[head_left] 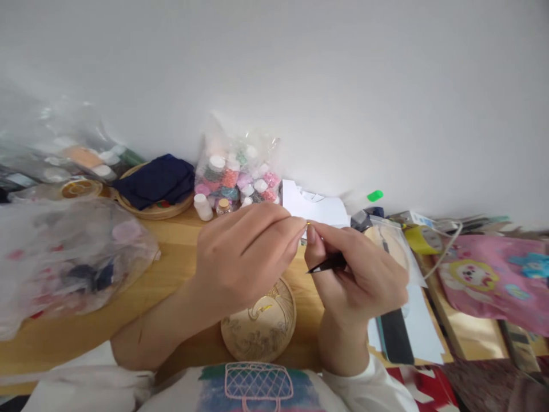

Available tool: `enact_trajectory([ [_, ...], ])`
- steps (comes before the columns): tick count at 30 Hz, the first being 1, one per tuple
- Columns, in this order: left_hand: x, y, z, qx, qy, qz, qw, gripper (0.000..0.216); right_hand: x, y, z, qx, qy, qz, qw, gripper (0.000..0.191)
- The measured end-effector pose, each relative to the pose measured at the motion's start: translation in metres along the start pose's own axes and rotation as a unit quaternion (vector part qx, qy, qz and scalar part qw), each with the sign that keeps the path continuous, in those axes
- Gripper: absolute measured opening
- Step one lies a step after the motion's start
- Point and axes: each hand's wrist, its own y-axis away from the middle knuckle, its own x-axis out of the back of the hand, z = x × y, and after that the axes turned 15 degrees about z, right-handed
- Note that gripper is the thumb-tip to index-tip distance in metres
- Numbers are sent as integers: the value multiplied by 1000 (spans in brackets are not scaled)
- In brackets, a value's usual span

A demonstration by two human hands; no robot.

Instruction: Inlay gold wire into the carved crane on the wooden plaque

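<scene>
My left hand (244, 252) and my right hand (360, 269) meet fingertip to fingertip above the table. Between their pinched fingertips is a tiny gold-coloured piece (307, 224), too small to make out in detail. A slim black pointed tool (328, 263) is tucked in the curled fingers of my right hand, its tip pointing left; most of it is hidden, so its kind is unclear. Below the hands lies a round pale disc (257, 335) with dark line drawing and a gold curved mark near its top. My left hand covers part of its rim.
Plastic bags (64, 263) crowd the left. At the back are a hoop holding dark blue cloth (156, 180), a bag of small colourful jars (240, 166), a white bottle (203, 207) and white paper (313, 203). A phone (394, 337) and a pink pouch (493, 280) lie right.
</scene>
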Motion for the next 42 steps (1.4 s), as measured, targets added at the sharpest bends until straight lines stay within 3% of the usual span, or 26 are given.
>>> enact_trajectory([
  [8,1,-1,-1,-2,18,4,1000,15,0,-1,0,-2,2,1,1000,13],
  [17,-1,1,-1,-22,-6,-2,1000,14,3,-4,1,-13,4,-73,997,8],
  [25,1,0,-1,-25,16,-8,1000,13,5,-9,4,13,-38,-91,995,10],
  [42,1,-1,0,-6,43,-1,999,13,4,-3,3,39,-11,-64,997,9],
])
